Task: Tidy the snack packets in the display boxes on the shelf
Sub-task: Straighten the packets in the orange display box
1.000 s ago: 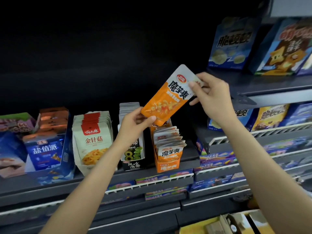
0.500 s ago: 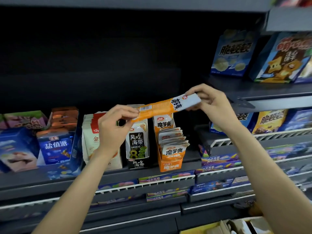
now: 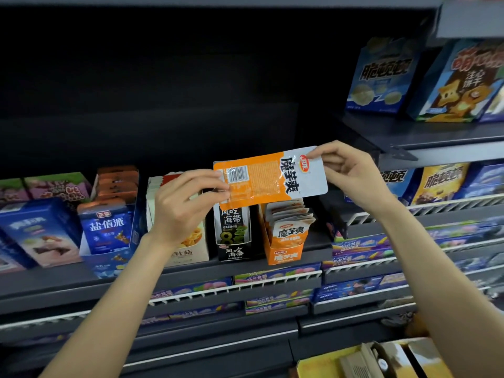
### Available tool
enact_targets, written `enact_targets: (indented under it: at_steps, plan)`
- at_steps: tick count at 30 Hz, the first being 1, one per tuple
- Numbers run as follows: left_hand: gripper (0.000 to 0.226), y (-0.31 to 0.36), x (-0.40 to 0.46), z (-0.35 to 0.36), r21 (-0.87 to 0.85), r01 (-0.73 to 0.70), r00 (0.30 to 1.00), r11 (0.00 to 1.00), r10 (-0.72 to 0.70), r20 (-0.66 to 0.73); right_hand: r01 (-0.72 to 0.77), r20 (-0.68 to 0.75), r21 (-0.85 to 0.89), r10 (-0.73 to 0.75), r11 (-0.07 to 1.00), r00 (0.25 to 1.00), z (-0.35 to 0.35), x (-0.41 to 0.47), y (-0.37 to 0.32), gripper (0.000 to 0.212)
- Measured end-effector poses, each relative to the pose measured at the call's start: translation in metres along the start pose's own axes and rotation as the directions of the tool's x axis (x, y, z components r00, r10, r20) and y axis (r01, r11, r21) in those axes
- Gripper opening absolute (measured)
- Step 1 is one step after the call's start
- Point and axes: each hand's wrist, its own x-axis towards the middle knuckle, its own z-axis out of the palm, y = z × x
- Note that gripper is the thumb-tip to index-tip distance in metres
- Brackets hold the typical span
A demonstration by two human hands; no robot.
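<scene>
Orange-and-white snack packet [image 3: 270, 178] held flat and sideways in mid-air, barcode side up — just above the orange display box [image 3: 283, 248] of matching packets on the shelf [image 3: 81, 279]. Left hand [image 3: 185, 203] pinching the orange end, thumb and fingertips closed on the edge. Right hand [image 3: 351, 173] pinching the white end — both grips firm on the packet, other fingers loosely curled.

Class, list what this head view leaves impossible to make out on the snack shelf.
- Mushroom snack box: front mostly hidden by the left hand.
- Seaweed box: top covered by the held orange packet, which the right hand pinches.
- Packet's small print: too small to read.
- Yellow boxes: cut off by the bottom edge.
</scene>
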Motion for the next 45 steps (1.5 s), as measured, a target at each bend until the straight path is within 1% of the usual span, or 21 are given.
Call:
enact_targets:
  at_steps: [3, 5, 6, 7, 9, 11, 12, 14, 16, 18, 19, 21, 24, 28, 31, 33, 37, 39, 42, 43, 45]
  plan:
    - [0.011, -0.001, 0.000, 0.005, -0.070, 0.104, 0.995, 0.992, -0.104, -0.004, 0.034, -0.037, -0.017, -0.035, 0.999, 0.999, -0.002, 0.004, -0.003, 0.021]
    - [0.010, 0.007, 0.005, 0.012, -0.148, 0.308, 0.950, 0.940, -0.313, -0.009, 0.051, -0.084, -0.070, -0.056, 0.996, 0.995, -0.003, 0.011, -0.001, 0.013]
    - [0.012, 0.012, 0.009, 0.016, -0.200, 0.452, 0.887, 0.869, -0.462, -0.006, 0.031, -0.115, -0.085, -0.041, 0.996, 0.993, -0.004, 0.015, 0.001, 0.010]
    - [0.013, 0.017, 0.015, 0.021, -0.260, 0.590, 0.794, 0.764, -0.607, 0.017, -0.008, -0.144, -0.083, -0.004, 0.997, 0.990, -0.003, 0.018, 0.002, 0.009]
    - [0.015, 0.022, 0.024, 0.031, -0.369, 0.786, 0.573, 0.496, -0.809, 0.130, -0.084, -0.199, -0.097, 0.064, 0.992, 0.978, -0.002, 0.025, 0.003, 0.005]
    - [0.012, 0.023, 0.032, 0.042, -0.451, 0.867, 0.363, 0.213, -0.889, 0.279, -0.118, -0.275, -0.139, 0.076, 0.983, 0.958, -0.001, 0.030, 0.004, 0.010]
    - [0.013, 0.023, 0.034, 0.046, -0.480, 0.871, 0.295, 0.109, -0.896, 0.332, -0.127, -0.307, -0.154, 0.074, 0.980, 0.949, -0.002, 0.033, 0.005, 0.007]
    - [0.016, 0.023, 0.037, 0.053, -0.522, 0.853, 0.233, -0.008, -0.889, 0.394, -0.152, -0.345, -0.159, 0.089, 0.976, 0.934, -0.005, 0.037, 0.007, 0.005]
    - [0.013, 0.024, 0.035, 0.059, -0.535, 0.844, 0.221, -0.040, -0.883, 0.415, -0.179, -0.365, -0.149, 0.114, 0.973, 0.924, -0.007, 0.040, 0.012, 0.007]
    - [0.010, 0.021, 0.029, 0.065, -0.496, 0.868, 0.214, -0.017, -0.889, 0.405, -0.176, -0.367, -0.158, 0.108, 0.972, 0.924, -0.007, 0.042, 0.015, 0.007]
    - [0.010, 0.019, 0.024, 0.067, -0.454, 0.891, 0.234, 0.031, -0.887, 0.399, -0.164, -0.365, -0.175, 0.091, 0.971, 0.927, -0.006, 0.043, 0.016, 0.006]
    - [0.018, 0.013, 0.015, 0.068, -0.330, 0.927, 0.316, 0.178, -0.845, 0.430, -0.123, -0.359, -0.230, 0.033, 0.965, 0.933, -0.009, 0.044, 0.016, 0.007]
    - [0.026, 0.012, 0.008, 0.061, -0.153, 0.911, 0.399, 0.384, -0.721, 0.567, -0.031, -0.288, -0.367, -0.082, 0.930, 0.954, -0.019, 0.050, 0.013, 0.011]
    - [0.031, 0.025, 0.006, 0.060, -0.094, 0.847, 0.407, 0.523, -0.525, 0.747, 0.061, -0.091, -0.531, -0.128, 0.845, 0.988, -0.021, 0.062, 0.018, 0.013]
    - [0.031, 0.033, 0.002, 0.065, -0.102, 0.818, 0.442, 0.566, -0.507, 0.740, 0.120, 0.106, -0.613, -0.069, 0.781, 0.992, -0.010, 0.072, 0.030, 0.013]
    - [0.030, 0.035, -0.001, 0.066, -0.114, 0.805, 0.469, 0.582, -0.508, 0.723, 0.129, 0.218, -0.659, 0.024, 0.741, 0.976, -0.001, 0.078, 0.041, 0.012]
    - [0.029, 0.035, -0.004, 0.067, -0.127, 0.790, 0.496, 0.600, -0.502, 0.709, 0.140, 0.323, -0.727, 0.156, 0.672, 0.933, 0.013, 0.089, 0.065, 0.013]
    - [0.029, 0.035, -0.004, 0.066, -0.127, 0.780, 0.506, 0.613, -0.499, 0.703, 0.136, 0.311, -0.809, 0.220, 0.572, 0.925, 0.018, 0.093, 0.073, 0.017]
    - [0.028, 0.033, -0.004, 0.065, -0.131, 0.776, 0.515, 0.617, -0.501, 0.695, 0.080, 0.211, -0.911, 0.291, 0.405, 0.933, 0.026, 0.097, 0.080, 0.022]
    - [0.027, 0.032, -0.004, 0.064, -0.136, 0.776, 0.519, 0.616, -0.501, 0.693, 0.051, 0.179, -0.918, 0.296, 0.394, 0.938, 0.028, 0.098, 0.081, 0.022]
    - [0.026, 0.032, -0.003, 0.063, -0.140, 0.778, 0.520, 0.613, -0.503, 0.690, -0.032, 0.112, -0.897, 0.296, 0.442, 0.948, 0.029, 0.096, 0.084, 0.026]
